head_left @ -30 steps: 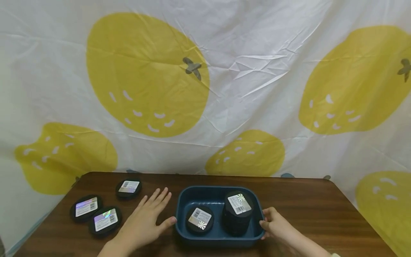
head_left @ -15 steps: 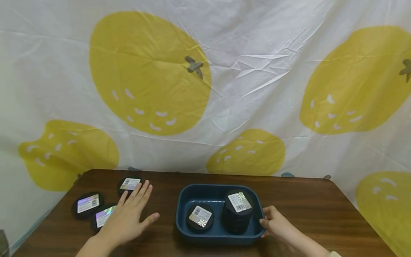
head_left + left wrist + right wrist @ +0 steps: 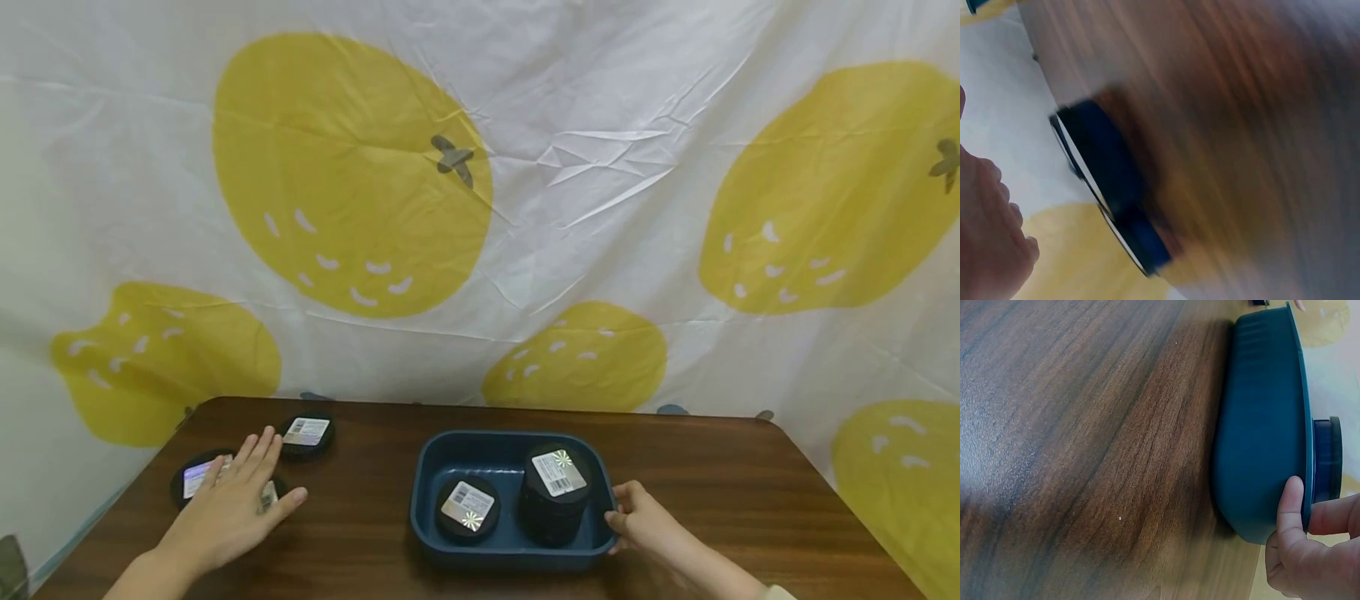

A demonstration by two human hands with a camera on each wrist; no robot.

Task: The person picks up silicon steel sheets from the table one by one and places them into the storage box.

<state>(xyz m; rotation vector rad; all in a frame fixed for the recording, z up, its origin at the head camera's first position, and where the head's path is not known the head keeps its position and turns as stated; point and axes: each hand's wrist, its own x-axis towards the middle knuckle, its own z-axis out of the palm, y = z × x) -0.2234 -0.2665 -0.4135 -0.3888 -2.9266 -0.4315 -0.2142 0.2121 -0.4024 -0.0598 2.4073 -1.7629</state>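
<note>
My left hand (image 3: 225, 508), fingers straight and spread, is above the flat black round containers at the left of the table. It largely hides one container (image 3: 268, 495) and partly covers another (image 3: 180, 487); a third (image 3: 305, 437) lies just beyond its fingertips. Silvery barcode labels face up on them. In the left wrist view the containers (image 3: 1100, 162) appear side-on, apart from the fingers. My right hand (image 3: 651, 529) pinches the right rim of a blue rectangular tub (image 3: 517, 563), thumb and finger on either side of the wall. Inside are one black container (image 3: 467, 508) and a taller black stack (image 3: 553, 508).
The brown wooden table (image 3: 720, 475) has its back edge close to a hanging white cloth (image 3: 592, 217) printed with yellow fruit. Bare wood lies between the loose containers and the tub. A grey object (image 3: 11, 567) shows at the lower left edge.
My left hand has moved left, away from the tub's left side to over the loose containers. My right hand and the tub have stayed in place.
</note>
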